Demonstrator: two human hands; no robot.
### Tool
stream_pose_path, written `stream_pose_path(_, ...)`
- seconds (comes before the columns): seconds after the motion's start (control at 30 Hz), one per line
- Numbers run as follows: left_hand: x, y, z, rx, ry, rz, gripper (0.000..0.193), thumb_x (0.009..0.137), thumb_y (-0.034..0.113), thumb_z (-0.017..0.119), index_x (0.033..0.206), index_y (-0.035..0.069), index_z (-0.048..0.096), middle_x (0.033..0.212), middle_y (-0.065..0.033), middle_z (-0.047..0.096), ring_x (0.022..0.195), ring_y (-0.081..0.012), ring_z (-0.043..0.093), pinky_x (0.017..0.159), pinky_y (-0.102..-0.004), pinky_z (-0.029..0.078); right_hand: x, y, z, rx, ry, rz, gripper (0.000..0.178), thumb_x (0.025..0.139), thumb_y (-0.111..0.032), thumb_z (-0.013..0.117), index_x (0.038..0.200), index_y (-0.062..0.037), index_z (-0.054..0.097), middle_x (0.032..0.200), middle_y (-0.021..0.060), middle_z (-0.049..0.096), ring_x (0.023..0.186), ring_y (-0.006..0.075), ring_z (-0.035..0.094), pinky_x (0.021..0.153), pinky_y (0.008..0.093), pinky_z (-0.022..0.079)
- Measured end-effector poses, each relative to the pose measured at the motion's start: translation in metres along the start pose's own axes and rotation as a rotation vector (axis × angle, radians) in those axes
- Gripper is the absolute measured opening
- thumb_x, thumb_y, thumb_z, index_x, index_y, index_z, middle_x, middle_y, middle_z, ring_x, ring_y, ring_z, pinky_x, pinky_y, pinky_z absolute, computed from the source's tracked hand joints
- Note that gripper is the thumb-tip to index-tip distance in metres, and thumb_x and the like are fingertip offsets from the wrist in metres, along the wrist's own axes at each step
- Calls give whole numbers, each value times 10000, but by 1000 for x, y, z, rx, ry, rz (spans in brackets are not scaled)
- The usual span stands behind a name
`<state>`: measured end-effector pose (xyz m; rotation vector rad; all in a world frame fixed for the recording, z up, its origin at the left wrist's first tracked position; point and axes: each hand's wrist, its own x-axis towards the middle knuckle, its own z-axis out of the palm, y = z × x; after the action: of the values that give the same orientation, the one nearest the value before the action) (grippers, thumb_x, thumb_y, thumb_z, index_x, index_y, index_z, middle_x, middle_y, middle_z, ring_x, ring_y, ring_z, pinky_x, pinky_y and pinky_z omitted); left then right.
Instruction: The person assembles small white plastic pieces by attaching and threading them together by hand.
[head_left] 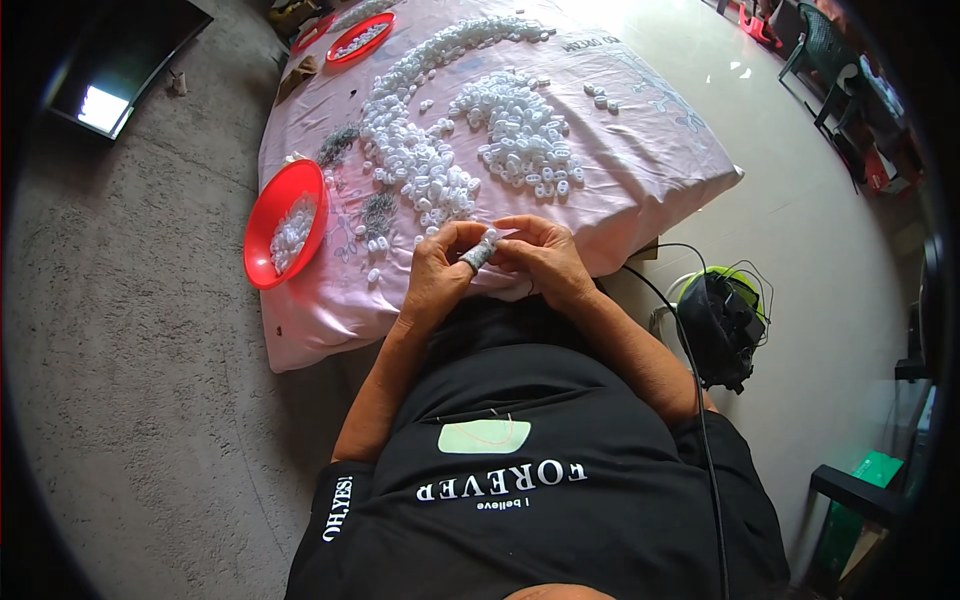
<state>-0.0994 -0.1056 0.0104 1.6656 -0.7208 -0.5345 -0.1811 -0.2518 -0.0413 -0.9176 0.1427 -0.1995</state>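
My left hand [436, 277] and my right hand [552, 262] meet at the near edge of the cloth-covered table. Grey wrapping [479, 254] covers a finger of my left hand. Pinched between the fingertips of both hands is a small white plastic piece [490, 234]; its exact kind is too small to tell. Just beyond lies a heap of white oval plastic pieces [425, 165], some showing two holes. To its right spreads another heap of white pieces [515, 130]. Two grey piles of tiny parts, perhaps springs [379, 214], lie left of the heaps.
A red bowl [258, 235] with whitish small parts tilts at the table's left edge. Another red bowl [361, 38] stands at the far left. The pink cloth [640, 190] drapes the table. A black bag on a stool [722, 325] and a black cable [690, 350] are at the right.
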Motion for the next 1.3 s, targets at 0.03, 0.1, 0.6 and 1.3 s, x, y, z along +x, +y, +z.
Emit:
stream_pose_path(0.03, -1, -1, 0, 1, 0, 1, 196, 826, -61, 581, 1017, -34, 612, 914, -72, 664, 853, -109, 633, 770, -241, 506, 0, 0, 1, 5, 0, -3, 273, 851, -67, 648, 1097, 29, 582, 903, 117, 670, 768, 129, 646, 678, 226, 528)
stream_pose_path(0.1, -2, -3, 0, 0, 11, 45, 206, 823, -42, 608, 1028, -26, 611, 913, -64, 666, 848, -111, 639, 762, -244, 512, 0, 1, 0, 11, -1, -6, 276, 847, -65, 651, 1100, 26, 587, 902, 108, 669, 763, 119, 637, 676, 222, 522)
stream_pose_path(0.6, -2, -8, 4, 154, 116, 164, 212, 793, -15, 666, 1001, -12, 628, 882, -71, 669, 804, -119, 655, 712, -248, 521, 0, 4, 3, 55, -60, -17, 295, 872, -84, 634, 1140, 34, 603, 979, 84, 660, 818, 102, 616, 731, 224, 510)
stream_pose_path(1.3, -4, 0, 9, 312, 181, 289, 189, 824, 26, 655, 1005, -25, 636, 882, -118, 652, 785, -169, 664, 690, -275, 524, 0, 5, 6, 41, -37, -73, 288, 890, -110, 629, 1148, 17, 611, 1030, 70, 652, 900, 107, 617, 809, 237, 516)
